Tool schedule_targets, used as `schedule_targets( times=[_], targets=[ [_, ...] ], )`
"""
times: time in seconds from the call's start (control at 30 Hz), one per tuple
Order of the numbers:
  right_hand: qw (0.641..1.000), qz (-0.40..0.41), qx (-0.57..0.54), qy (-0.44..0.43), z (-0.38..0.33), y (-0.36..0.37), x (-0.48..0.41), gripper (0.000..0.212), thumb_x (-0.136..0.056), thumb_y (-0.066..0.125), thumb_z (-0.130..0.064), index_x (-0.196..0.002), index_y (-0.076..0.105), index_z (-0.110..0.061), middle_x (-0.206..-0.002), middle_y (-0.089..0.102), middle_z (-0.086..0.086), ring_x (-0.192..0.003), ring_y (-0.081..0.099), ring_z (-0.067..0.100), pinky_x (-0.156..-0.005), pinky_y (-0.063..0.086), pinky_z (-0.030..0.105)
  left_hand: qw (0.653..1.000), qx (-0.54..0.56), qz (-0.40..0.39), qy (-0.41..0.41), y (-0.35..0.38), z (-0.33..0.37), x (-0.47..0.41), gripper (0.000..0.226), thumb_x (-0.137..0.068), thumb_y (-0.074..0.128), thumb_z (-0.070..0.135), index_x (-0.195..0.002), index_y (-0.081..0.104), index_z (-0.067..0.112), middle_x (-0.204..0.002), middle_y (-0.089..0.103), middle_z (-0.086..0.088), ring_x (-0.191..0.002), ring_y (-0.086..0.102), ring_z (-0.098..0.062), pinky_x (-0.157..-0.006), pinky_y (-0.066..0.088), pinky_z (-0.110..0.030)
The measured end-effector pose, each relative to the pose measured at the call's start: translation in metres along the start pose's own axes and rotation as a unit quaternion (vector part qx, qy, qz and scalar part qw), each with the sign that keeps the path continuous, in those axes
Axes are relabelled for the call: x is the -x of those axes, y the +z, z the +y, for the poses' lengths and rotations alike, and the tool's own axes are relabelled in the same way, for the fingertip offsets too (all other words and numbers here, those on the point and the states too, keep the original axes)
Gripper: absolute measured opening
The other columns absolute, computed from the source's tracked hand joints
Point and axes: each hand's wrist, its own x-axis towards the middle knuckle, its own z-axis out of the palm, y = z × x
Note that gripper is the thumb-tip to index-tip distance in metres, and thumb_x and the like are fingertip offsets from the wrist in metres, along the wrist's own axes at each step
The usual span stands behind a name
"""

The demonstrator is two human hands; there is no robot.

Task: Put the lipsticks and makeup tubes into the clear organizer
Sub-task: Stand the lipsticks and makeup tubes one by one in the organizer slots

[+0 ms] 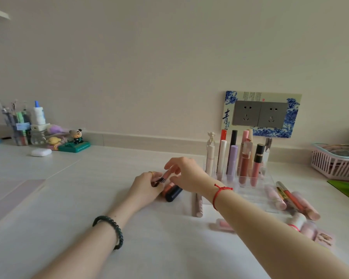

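Past your right forearm [280,236], both right hand [186,172] and left hand [146,187] have fingers clamped on the pink tube [164,177], low over the table [169,250] left of the clear organizer [248,195]; release left, upend it, seat it in a free cell.

- A home dressing desk [85,198], white, set against a plain painted wall.
- Right of centre: a double wall socket [259,117] in a blue-and-white decorative frame.
- Far left: a pen cup [20,129], toy figures [77,136], a white earbud case [41,152].
- Right: a clear organizer [268,179] of lipsticks [244,166], and a pink basket [334,165].
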Motion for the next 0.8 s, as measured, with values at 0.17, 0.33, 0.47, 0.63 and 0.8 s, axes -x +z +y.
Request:
schedule_targets(
  times=[0.17,0.33,0.47,0.63,0.8],
  targets=[
    [0.996,-0.052,0.071,0.009,0.004,0.014,-0.024,0.032,-0.088,0.047,-0.007,-0.118,0.056,-0.016,-0.116,0.061,0.007,-0.108,0.054,0.023,-0.086,0.044,0.028,1.0,0.002,0.009,0.012,-0.003,-0.005,-0.001,0.034,-0.087,0.056,0.025,-0.12,0.057,0.014,-0.117,0.063,-0.001,-0.107,0.059,-0.015,-0.088,0.041,-0.02],
    [0.985,-0.101,0.142,0.008,-0.001,0.024,-0.037,0.043,-0.089,0.034,-0.001,-0.121,0.055,-0.021,-0.127,0.054,0.004,-0.112,0.052,0.024,-0.082,0.039,0.026,0.999,-0.006,0.043,0.019,-0.009,-0.012,-0.004,0.027,-0.085,0.052,0.013,-0.11,0.062,0.019,-0.103,0.069,-0.001,-0.093,0.062,-0.015,-0.077,0.041,-0.018],
    [0.975,-0.134,0.179,-0.002,-0.005,0.023,-0.042,0.037,-0.089,0.036,-0.004,-0.119,0.055,-0.015,-0.118,0.059,0.007,-0.107,0.053,0.027,-0.077,0.036,0.027,0.998,0.023,0.052,0.024,-0.01,-0.014,-0.005,0.024,-0.083,0.054,0.008,-0.101,0.063,0.02,-0.09,0.067,0.001,-0.085,0.062,-0.014,-0.074,0.044,-0.019],
    [0.959,-0.175,0.222,-0.008,-0.006,0.02,-0.044,0.033,-0.09,0.037,-0.006,-0.116,0.056,-0.013,-0.109,0.063,0.011,-0.095,0.055,0.028,-0.075,0.04,0.032,0.994,0.087,0.066,0.016,-0.009,-0.016,-0.008,0.02,-0.078,0.059,0.004,-0.089,0.063,0.02,-0.078,0.067,0.006,-0.075,0.064,-0.007,-0.057,0.043,-0.002],
    [0.967,-0.157,0.197,-0.036,-0.006,0.007,-0.035,0.033,-0.093,0.042,-0.009,-0.123,0.052,-0.016,-0.119,0.059,0.008,-0.106,0.053,0.028,-0.084,0.041,0.032,0.983,0.151,0.101,0.03,-0.016,-0.007,-0.007,0.019,-0.074,0.068,0.008,-0.081,0.06,0.024,-0.076,0.067,0.007,-0.073,0.064,-0.006,-0.06,0.044,-0.002]
  ],
)
